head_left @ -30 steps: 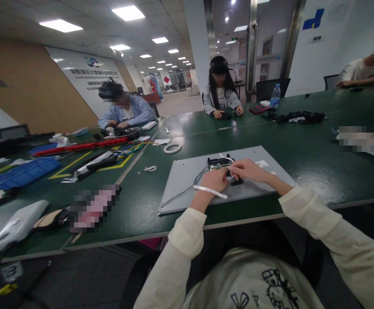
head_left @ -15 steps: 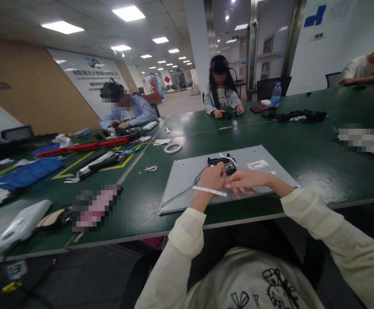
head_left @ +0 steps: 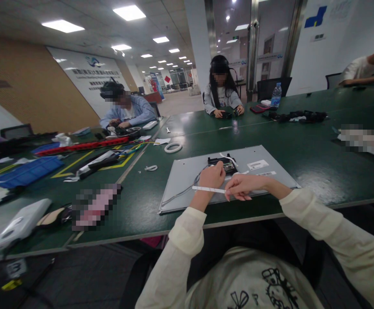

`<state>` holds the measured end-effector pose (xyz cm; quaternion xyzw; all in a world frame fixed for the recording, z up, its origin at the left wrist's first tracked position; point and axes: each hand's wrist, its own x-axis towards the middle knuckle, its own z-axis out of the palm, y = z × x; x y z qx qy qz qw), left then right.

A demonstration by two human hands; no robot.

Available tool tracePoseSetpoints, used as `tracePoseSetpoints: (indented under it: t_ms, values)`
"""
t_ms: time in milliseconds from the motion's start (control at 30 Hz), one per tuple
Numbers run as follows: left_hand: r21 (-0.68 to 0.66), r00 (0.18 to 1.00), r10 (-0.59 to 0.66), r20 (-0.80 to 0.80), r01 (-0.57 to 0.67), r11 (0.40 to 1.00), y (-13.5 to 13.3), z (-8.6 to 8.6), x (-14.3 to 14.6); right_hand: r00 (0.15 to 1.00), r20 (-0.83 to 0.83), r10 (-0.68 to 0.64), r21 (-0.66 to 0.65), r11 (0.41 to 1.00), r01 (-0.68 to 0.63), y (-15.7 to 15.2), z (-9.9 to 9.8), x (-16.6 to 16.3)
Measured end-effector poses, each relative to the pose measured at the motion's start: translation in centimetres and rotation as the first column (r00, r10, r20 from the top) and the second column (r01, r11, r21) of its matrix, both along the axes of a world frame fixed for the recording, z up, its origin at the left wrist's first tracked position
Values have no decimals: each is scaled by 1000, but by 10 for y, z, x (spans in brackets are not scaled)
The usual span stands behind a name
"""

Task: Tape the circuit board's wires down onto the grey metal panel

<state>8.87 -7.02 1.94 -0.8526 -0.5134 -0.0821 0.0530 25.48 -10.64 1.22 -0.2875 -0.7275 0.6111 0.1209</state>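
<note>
White strip [head_left: 208, 189]: thin, narrow, nearly straight.

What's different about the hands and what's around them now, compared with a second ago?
The right hand has left the black part and drawn back toward the wearer; its fingers now appear to pinch the end of the white strip across the left wrist. The left hand stays by the black part, and the grey panel hasn't moved.
</note>
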Motion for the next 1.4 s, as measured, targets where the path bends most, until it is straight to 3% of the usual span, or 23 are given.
tracePoseSetpoints:
  t_ms: [367,500,600,733,867,967,1067,1167,1267,1400]
  values:
    - [90,990,141,17,-142,986,11,8,-15,993,-109,-54,-77,996,46,-2,7,7]
    - [177,942,272,196,-307,935,19,15,-39,983,-169,-69,-78,995,57,0,4,17]
    - [152,858,240,453,-340,928,24,16,-50,966,-214,-145,-27,989,142,3,1,19]
    - [-158,634,226,739,-163,974,29,11,-51,938,-259,-230,32,969,246,2,3,13]
    - [-433,494,352,795,57,900,27,15,-46,924,-236,-301,78,942,327,0,6,7]
    - [-460,445,325,835,239,855,22,21,-43,930,-201,-307,103,938,331,1,5,6]
    - [-367,407,220,887,330,870,19,21,-40,948,-169,-271,106,951,291,3,2,6]
    - [-284,456,140,879,263,922,21,16,-41,940,-162,-301,66,947,315,2,-1,2]
    - [-177,631,82,771,89,980,30,13,-45,883,-177,-434,-37,900,435,0,0,-11]
    - [-21,872,57,487,-53,998,46,18,-58,811,-153,-565,-133,825,550,7,6,-42]
